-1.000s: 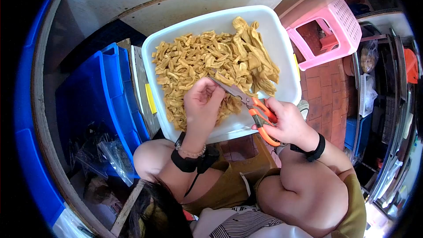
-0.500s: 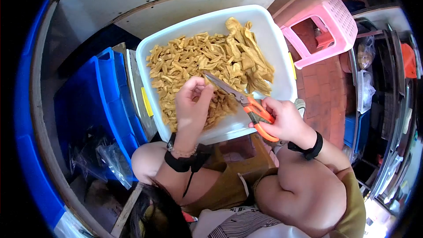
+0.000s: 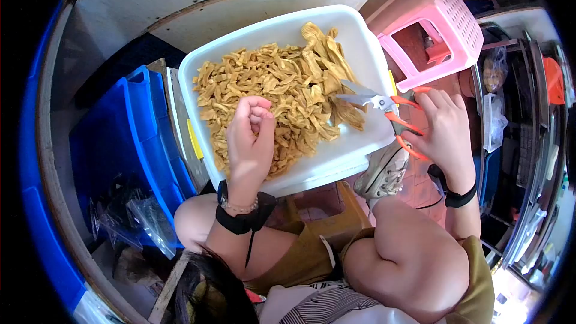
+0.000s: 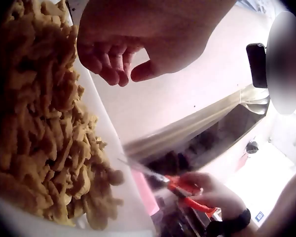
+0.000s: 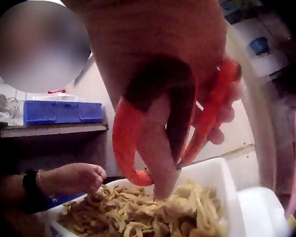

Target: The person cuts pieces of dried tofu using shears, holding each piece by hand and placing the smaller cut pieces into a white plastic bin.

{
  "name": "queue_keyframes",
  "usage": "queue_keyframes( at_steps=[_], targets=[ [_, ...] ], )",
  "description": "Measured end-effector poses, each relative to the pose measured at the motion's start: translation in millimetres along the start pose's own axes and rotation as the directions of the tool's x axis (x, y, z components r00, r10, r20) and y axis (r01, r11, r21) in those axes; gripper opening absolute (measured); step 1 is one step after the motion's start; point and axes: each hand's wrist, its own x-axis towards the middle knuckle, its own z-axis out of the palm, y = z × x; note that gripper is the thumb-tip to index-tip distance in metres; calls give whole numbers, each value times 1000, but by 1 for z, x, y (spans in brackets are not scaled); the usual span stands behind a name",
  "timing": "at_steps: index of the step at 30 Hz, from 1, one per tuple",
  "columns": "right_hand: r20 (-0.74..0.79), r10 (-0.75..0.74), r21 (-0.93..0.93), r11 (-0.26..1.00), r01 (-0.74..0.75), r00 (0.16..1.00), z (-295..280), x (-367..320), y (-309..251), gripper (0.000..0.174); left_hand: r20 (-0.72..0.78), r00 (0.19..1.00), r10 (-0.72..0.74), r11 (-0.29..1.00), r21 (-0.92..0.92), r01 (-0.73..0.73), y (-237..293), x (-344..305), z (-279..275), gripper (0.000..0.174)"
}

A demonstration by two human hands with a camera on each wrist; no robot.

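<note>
My left hand (image 3: 247, 144) hovers over the cut tan strips (image 3: 240, 75) in a white tub (image 3: 371, 42). Its fingers are loosely bent, and the left wrist view shows nothing between thumb and fingertips. Orange-handled scissors (image 3: 379, 102) are held in my right hand (image 3: 449, 132) at the tub's right side. Their blades stand apart, pointing left over longer uncut tan pieces (image 3: 327, 54) at the tub's right end. In the right wrist view, the thumb passes through one orange handle loop (image 5: 124, 138).
A pink stool (image 3: 465, 30) stands right of the tub on red floor tiles. Blue crates (image 3: 147, 114) are stacked at the left, with clear plastic bags (image 3: 150, 222) by them. A shoe (image 3: 384, 174) is below the tub's near right corner. Cluttered shelving (image 3: 516, 126) lines the far right.
The scissors and right hand have moved right, away from the left hand, and the blades have opened. A tan piece seen at the left fingertips half a second ago is gone from them.
</note>
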Motion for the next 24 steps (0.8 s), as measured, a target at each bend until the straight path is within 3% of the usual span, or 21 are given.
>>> queue_keyframes(
  at_steps=[9,10,12,13,14,15,16,18,21,24],
  targets=[
    [-17,-28,-159,987,25,999,23,8,-9,51,2,1000,-20,999,34,20,6,-1,4,13],
    [37,-10,-168,986,16,999,26,8,-11,50,2,1000,-21,999,34,21,7,-1,4,13],
    [31,-19,-179,984,24,999,31,9,-15,50,155,988,-13,983,182,-16,9,-1,5,18],
    [25,-28,-190,981,32,999,32,10,-16,50,155,988,-13,983,182,-16,7,-2,7,18],
    [10,-39,-180,983,40,999,32,10,-14,49,227,951,208,883,375,-283,3,-3,9,22],
    [10,-39,-180,983,40,999,31,11,-11,49,339,855,392,678,522,-517,-1,-5,12,27],
    [35,-40,-147,988,45,999,29,10,-7,47,339,855,392,678,523,-517,-4,-7,15,27],
    [61,-42,-114,992,49,997,29,8,-1,45,499,787,362,557,561,-612,-10,-12,21,35],
    [-30,-35,3,999,35,999,29,4,5,42,510,797,324,519,609,-600,-15,-15,26,41],
    [-55,84,42,996,-82,995,22,0,8,44,497,808,317,506,632,-587,-20,-14,27,43]
  ],
)
